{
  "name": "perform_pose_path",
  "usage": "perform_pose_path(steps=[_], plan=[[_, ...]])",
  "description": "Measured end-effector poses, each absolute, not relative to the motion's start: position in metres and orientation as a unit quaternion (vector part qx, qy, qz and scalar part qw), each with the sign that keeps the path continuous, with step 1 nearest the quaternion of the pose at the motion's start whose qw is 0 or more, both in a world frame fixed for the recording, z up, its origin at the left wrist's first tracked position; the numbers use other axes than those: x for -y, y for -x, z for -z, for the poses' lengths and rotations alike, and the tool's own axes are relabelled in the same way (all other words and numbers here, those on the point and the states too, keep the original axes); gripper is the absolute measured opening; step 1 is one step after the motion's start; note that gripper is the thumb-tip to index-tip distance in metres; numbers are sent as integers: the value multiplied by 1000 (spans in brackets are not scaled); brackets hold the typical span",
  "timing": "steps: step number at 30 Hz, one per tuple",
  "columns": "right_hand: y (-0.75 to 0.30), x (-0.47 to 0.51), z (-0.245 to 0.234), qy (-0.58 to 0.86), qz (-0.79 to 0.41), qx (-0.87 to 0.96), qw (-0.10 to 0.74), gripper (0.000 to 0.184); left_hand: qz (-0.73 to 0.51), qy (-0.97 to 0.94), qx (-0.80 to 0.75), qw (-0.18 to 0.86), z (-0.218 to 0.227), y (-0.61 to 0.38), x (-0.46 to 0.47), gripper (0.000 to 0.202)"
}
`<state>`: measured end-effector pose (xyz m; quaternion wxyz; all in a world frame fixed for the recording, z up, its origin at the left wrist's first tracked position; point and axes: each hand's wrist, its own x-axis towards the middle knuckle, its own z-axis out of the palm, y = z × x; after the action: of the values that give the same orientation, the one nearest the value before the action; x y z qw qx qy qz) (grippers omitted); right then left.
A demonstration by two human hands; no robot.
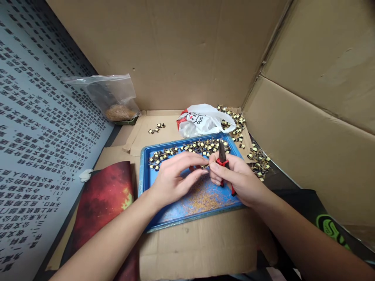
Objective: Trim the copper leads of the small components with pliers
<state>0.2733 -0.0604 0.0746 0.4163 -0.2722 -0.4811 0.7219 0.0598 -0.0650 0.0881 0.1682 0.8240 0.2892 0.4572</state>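
My right hand (234, 173) is closed around red-handled pliers (222, 154), whose dark jaws point up and away from me. Its thumb and index finger meet at the tips, close to my left hand (180, 173). The left thumb and index finger come together in a pinch there; a thin yellowish bit shows between them, mostly hidden. Both hands are over a blue tray (143, 168). Along the tray's far side lie many small black-and-yellow components with wire legs (202, 146). Loose copper-coloured wire clippings (205, 199) cover the tray's near right part.
Behind the tray sits a white plastic bag (202, 119), with more components (259, 162) heaped to the right. A zip bag of clippings (118, 111) stands at back left. A red patterned mat (102, 199) lies left. Cardboard walls (316, 117) enclose the back and right.
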Motion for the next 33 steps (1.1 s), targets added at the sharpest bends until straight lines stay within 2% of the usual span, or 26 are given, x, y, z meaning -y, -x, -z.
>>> perform_pose_path(steps=[4,9,11,12,16,19,33], plan=[[-275,60,-75,299,-715,468,424,25,-480,-766,-361,228,-88,-60,65,15],[-281,60,-72,306,-713,484,405,21,-544,-594,-386,450,-86,-63,60,23],[-283,60,-72,327,-667,553,377,13,-561,-544,-381,494,-87,-64,58,27],[-283,61,-73,340,-627,596,369,15,-565,-527,-379,509,-87,-64,57,30],[-281,61,-75,356,-465,713,386,35,-575,-489,-370,541,-89,-64,55,35],[-280,62,-72,373,-395,740,396,39,-576,-478,-368,552,-90,-64,56,36],[-280,66,-74,381,-299,760,433,41,-567,-475,-364,566,-89,-65,57,36]])
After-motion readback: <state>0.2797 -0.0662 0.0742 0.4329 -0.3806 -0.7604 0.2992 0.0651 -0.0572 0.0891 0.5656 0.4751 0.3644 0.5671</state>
